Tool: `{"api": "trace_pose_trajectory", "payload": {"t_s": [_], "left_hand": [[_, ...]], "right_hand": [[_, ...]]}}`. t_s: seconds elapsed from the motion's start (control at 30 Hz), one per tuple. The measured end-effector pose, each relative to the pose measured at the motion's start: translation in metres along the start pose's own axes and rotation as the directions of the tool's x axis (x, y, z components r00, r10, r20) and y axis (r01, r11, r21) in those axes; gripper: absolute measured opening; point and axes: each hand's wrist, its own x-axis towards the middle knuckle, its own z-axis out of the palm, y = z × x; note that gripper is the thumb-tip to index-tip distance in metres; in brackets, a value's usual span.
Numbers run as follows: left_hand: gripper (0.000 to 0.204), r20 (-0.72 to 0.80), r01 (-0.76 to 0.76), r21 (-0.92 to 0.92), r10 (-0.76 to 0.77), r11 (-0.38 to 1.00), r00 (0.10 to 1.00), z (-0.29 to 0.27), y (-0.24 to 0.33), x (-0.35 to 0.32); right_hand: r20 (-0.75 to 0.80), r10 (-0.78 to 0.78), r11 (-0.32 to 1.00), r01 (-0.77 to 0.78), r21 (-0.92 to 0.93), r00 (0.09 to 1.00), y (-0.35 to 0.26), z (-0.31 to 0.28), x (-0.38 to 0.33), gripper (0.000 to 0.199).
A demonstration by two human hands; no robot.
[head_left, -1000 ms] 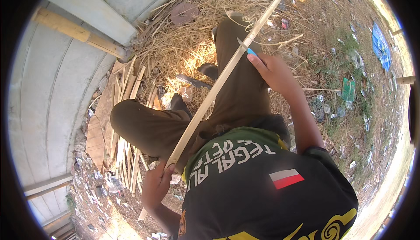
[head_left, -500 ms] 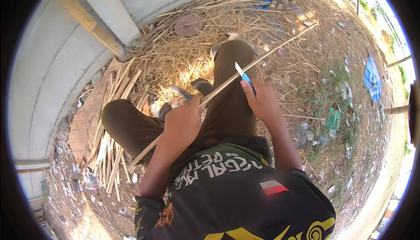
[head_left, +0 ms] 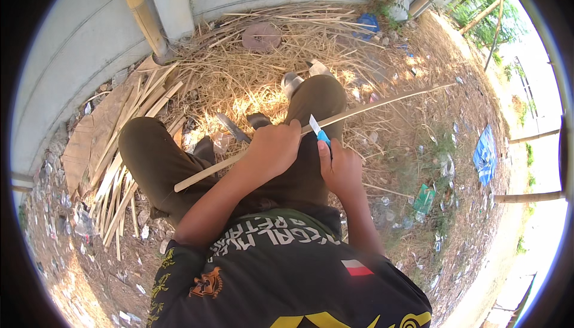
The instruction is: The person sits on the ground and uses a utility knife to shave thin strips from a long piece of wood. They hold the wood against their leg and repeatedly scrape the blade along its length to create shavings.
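Note:
A long pale strip of bamboo or wood (head_left: pixel 388 100) lies slanted across my lap, its far end up to the right. My left hand (head_left: pixel 270 152) is closed around the strip near its middle. In my right hand (head_left: pixel 343 168) is a utility knife with a blue handle (head_left: pixel 323 137), gripped just right of my left hand. The knife's bare blade (head_left: pixel 314 125) points up and crosses the strip; whether it cuts into it I cannot tell. By my left hand, between my legs, rests a grey, flat, blade-like object (head_left: pixel 232 127).
Many split strips (head_left: pixel 113 199) lie piled on the left. Shavings and strips (head_left: pixel 239 71) cover the ground ahead, with a round brownish slab (head_left: pixel 261 37) among them. A pale wall (head_left: pixel 89 41) stands left, beside a bamboo post (head_left: pixel 140 8). Blue plastic (head_left: pixel 485 156) and litter lie right.
My view has shifted slightly. My left hand has moved along the strip to the right, closer to the knife. The knife blade is nearer to that hand, and more strip shows behind it.

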Motion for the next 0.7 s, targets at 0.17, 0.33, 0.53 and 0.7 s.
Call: {"api": "trace_pose_trajectory", "payload": {"t_s": [0.17, 0.33, 0.53, 0.7], "left_hand": [[0.02, -0.022, -0.028, -0.001, 0.028, 1.0, 0.999, 0.002, -0.005, -0.003], [0.019, -0.054, -0.05, 0.055, 0.053, 0.997, 0.997, 0.006, -0.005, -0.005], [0.017, -0.054, -0.071, 0.069, 0.074, 0.995, 0.996, -0.002, -0.006, -0.01], [0.016, -0.031, -0.076, 0.089, 0.079, 0.993, 0.996, -0.017, -0.011, -0.018]], "right_hand": [[0.003, 0.005, 1.0, -0.005, -0.015, 1.0, 0.0, 0.002, -0.001, 0.048], [0.004, 0.084, 0.996, -0.084, -0.016, 0.996, -0.007, 0.004, 0.0, 0.049], [-0.004, 0.141, 0.99, -0.141, 0.006, 0.99, -0.009, 0.007, -0.002, 0.049], [-0.003, 0.178, 0.984, -0.178, 0.032, 0.984, -0.013, 0.006, -0.001, 0.049]]}}
